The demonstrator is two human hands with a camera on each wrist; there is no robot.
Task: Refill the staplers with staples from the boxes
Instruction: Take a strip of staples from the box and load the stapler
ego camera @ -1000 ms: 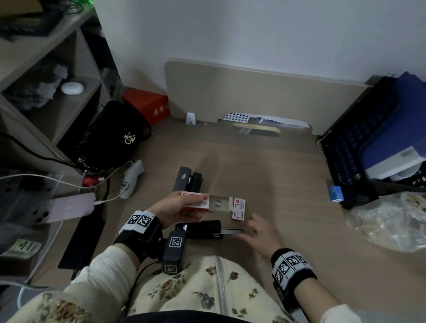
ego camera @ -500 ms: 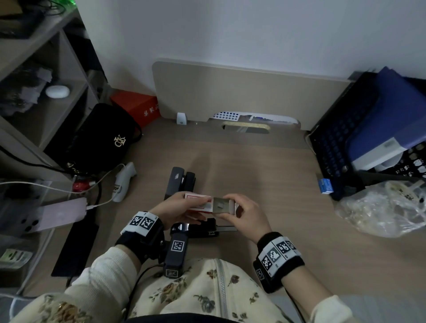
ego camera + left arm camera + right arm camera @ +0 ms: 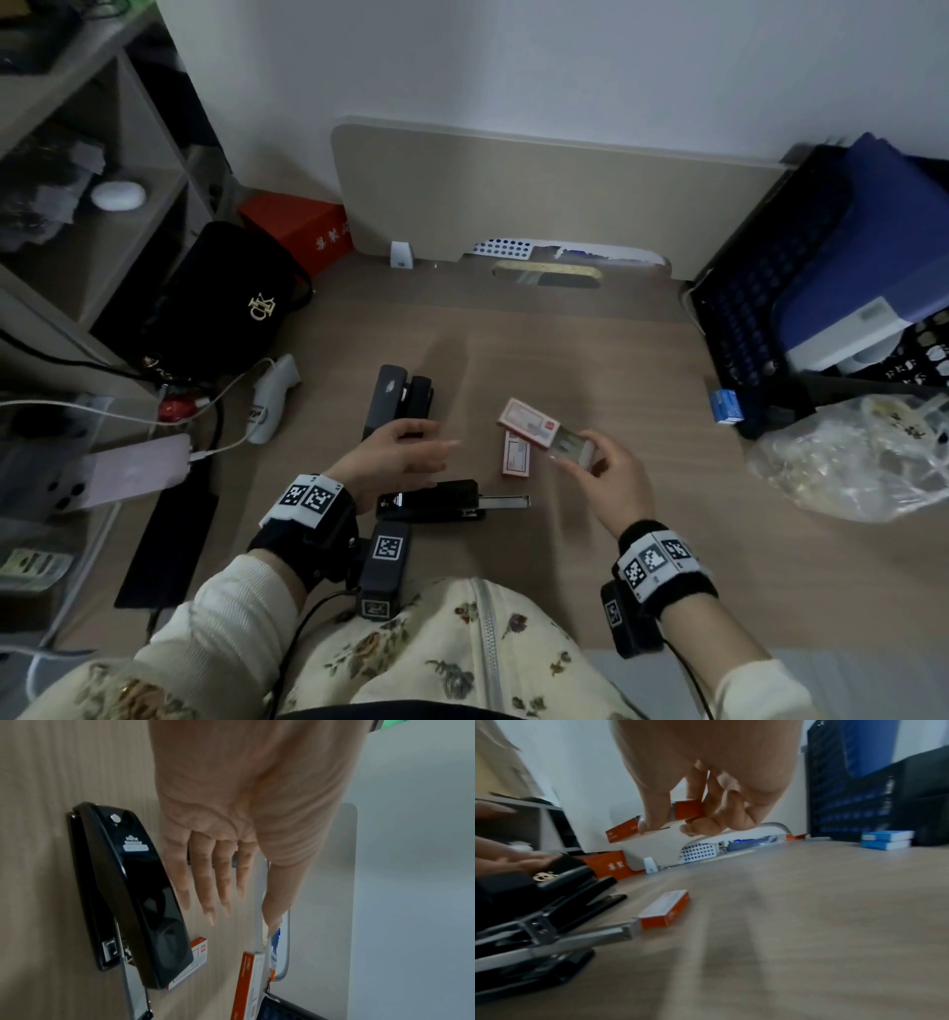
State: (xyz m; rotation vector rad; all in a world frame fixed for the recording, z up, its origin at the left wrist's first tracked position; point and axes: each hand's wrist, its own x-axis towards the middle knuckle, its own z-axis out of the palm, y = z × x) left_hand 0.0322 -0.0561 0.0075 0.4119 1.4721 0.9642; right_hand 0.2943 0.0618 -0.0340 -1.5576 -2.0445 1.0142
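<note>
Head view, left to right: left hand (image 3: 398,455) hovers flat-fingered, holding nothing, above a stapler (image 3: 429,501) lying crosswise, tray pointing right; right hand (image 3: 606,475) pinches an open staple box (image 3: 547,431), long axis slanting toward upper left.

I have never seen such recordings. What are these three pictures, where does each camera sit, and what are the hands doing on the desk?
No machine works here: a person wears one camera on the head and one on each wrist. The head view looks down at the desk. Each wrist view looks along one hand. The right hand holds an opened staple box above the desk, pinched by its pulled-out tray. The left hand holds nothing, fingers straight. On the desk lie a second staple box, a black stapler with its metal staple tray pulled out, and another stapler farther back.
</note>
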